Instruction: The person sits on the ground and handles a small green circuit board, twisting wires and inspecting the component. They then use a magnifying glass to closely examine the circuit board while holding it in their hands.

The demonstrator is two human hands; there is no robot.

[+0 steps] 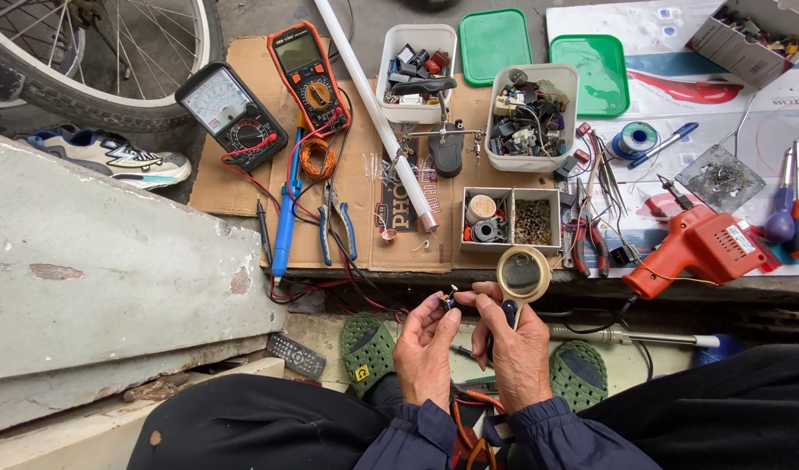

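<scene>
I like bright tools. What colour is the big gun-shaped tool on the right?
Orange-red soldering gun, clearest in the head view.

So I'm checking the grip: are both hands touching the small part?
Touching. The head view shows the left hand and right hand fingertips pinching the small component between them; the right also holds a magnifying glass.

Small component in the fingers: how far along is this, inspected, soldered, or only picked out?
Done: tools laid out, parts tubs open with lids off, both meters out. In hand: left hand and right hand pinch a small dark component; the right also holds a magnifying glass, not over the part. Left: the orange soldering gun lies untouched and the red probe lead is unattached to the part.
</scene>
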